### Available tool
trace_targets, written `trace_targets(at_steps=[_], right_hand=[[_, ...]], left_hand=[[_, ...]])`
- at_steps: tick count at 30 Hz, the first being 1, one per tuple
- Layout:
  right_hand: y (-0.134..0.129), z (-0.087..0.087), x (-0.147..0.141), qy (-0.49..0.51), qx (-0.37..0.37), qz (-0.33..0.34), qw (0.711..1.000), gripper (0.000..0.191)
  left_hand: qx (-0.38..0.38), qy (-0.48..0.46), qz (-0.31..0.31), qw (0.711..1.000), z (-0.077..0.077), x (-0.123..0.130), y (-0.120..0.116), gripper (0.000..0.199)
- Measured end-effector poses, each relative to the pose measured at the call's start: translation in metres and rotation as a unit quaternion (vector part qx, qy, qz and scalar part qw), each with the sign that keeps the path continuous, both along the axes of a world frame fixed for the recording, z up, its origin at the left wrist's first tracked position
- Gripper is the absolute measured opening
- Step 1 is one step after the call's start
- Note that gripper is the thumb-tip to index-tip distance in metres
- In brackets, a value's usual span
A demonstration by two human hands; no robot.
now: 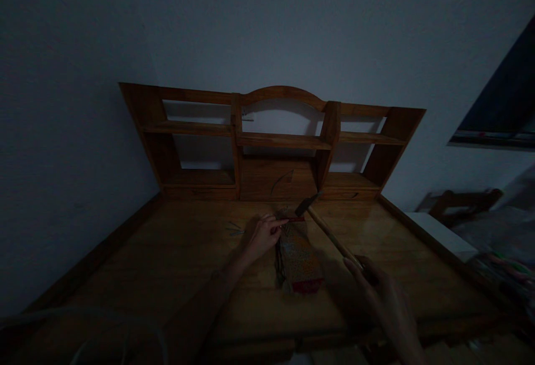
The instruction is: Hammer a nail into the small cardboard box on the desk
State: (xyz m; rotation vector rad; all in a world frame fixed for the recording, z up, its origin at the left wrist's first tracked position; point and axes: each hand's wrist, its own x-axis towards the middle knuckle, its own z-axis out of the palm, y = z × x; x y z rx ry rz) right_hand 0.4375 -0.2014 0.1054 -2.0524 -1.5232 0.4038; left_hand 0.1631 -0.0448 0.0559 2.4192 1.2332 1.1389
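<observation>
A hammer with a dark metal head and a wooden handle [332, 237] is gripped in my right hand [376, 287], its head raised just right of my left fingertips. My left hand [266, 233] is closed in a pinch at the far end of a worn block [301, 253], which has a patterned top and a red near edge. What the pinch holds is too small and dark to make out. Dark cords or strips hang along the block's left side. Several thin metal pieces [236, 230] lie on the wooden desk [175, 259], left of my left hand.
A wooden shelf unit [284, 142] with open compartments stands along the desk's back edge, against the wall. Raised wooden rims border the desk at both sides. A white surface [438, 234] and a wooden chair [463, 200] are at the right. A pale curved cable [96, 310] shows at lower left.
</observation>
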Motion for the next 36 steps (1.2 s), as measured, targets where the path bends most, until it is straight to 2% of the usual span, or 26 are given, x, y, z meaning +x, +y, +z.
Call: trace_targets(at_steps=[4, 8, 15, 21, 27, 36], right_hand=[[-0.001, -0.002, 0.001, 0.015, 0.001, 0.004, 1.000, 0.051], [0.000, -0.005, 0.005, -0.001, 0.008, 0.003, 1.000, 0.055], [0.000, -0.002, 0.007, 0.007, -0.003, -0.006, 1.000, 0.050], [0.000, -0.003, 0.006, 0.008, -0.010, -0.008, 1.000, 0.050], [0.001, -0.011, 0.012, 0.000, 0.000, -0.002, 1.000, 0.048], [-0.003, -0.011, 0.014, 0.003, -0.009, -0.004, 1.000, 0.045]], left_hand=[[0.021, -0.021, -0.036, 0.999, 0.004, 0.001, -0.007, 0.044], [0.021, -0.038, -0.068, 0.997, 0.002, 0.002, -0.007, 0.041], [0.005, -0.036, -0.053, 0.998, 0.002, 0.002, -0.006, 0.039], [-0.036, -0.025, 0.001, 0.999, 0.007, 0.001, -0.010, 0.060], [0.009, 0.052, 0.032, 0.998, -0.003, -0.004, -0.002, 0.052], [-0.027, 0.010, 0.027, 0.999, -0.004, -0.002, 0.000, 0.049]])
